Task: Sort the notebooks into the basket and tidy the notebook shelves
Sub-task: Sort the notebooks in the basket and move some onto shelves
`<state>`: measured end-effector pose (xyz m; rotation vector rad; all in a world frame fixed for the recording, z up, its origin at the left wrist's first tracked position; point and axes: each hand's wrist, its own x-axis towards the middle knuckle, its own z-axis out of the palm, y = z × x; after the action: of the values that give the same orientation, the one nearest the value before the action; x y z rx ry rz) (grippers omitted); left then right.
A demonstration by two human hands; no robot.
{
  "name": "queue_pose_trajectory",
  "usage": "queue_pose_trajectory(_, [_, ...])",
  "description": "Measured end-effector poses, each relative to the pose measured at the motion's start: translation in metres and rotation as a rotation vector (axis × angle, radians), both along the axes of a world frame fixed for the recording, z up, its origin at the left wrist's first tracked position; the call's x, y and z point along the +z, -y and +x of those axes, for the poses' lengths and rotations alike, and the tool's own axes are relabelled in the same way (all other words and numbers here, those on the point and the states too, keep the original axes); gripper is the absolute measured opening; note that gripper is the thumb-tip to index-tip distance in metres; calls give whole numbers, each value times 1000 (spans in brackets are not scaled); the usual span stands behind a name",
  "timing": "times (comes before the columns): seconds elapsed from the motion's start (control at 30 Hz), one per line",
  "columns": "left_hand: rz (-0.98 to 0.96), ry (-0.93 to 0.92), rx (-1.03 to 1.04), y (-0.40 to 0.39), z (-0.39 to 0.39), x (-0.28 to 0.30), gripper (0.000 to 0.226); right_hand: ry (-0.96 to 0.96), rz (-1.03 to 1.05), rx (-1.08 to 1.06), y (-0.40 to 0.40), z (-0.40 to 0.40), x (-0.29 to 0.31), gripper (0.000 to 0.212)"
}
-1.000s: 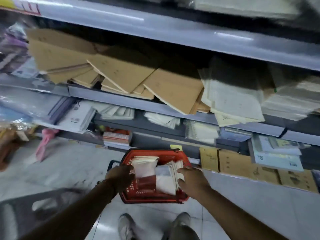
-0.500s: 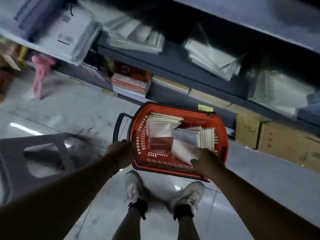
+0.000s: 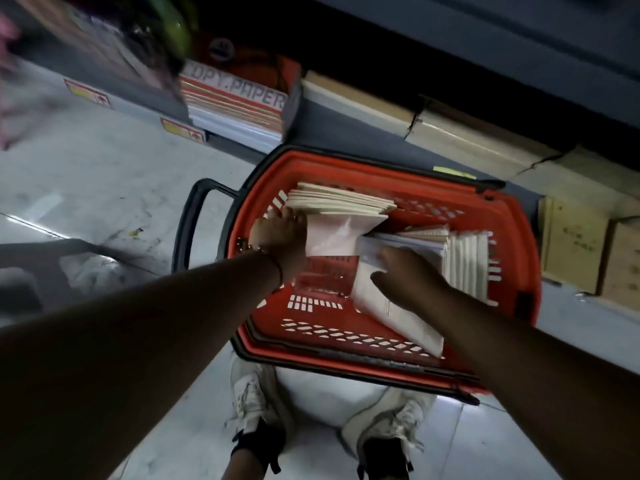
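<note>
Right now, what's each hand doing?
Left hand: open, resting against the stack of notebooks in the basket.
Right hand: on the white notebook; grip cannot be told.

I see both my forearms reaching forward and down, bare to the wrist. My left hand (image 3: 280, 237) lies flat, fingers (image 3: 289, 216) extended, a thin band at its wrist. My right hand (image 3: 403, 277) is spread palm-down, thumb angled left.

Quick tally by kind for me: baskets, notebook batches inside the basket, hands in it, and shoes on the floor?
Red basket: 1
Notebook batches: 3, far-left stack, middle batch, upright row at right
Hands in basket: 2, left hand, right hand
Shoes: 2
Total: 8
</note>
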<state>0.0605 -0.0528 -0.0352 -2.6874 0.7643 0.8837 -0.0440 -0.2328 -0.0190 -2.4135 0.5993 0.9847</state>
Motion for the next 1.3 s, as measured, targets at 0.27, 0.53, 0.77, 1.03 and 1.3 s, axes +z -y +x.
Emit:
queue_pose_trajectory(0.27, [-200,61,166,-4,-12,-20,40,32,67,-226,1,-1,-28,41])
queue_pose_trajectory(0.53, [-301,-62,199,5,-40,-19,20,75,107,-359,-8,-3,-32,32])
queue_pose_trajectory(0.77, [-774,-163,419,-18,-54,44,12,48,155,-411,3,-16,9,46])
queue_pose_trajectory(1.03, [-1197,-278,707,-26,-49,187,12,121,651,-712,31,-24,119,37])
queue_pose_trajectory(1.3, [-1344,-538,991,6,-34,310,27,366,836,-989,52,-62,259,27])
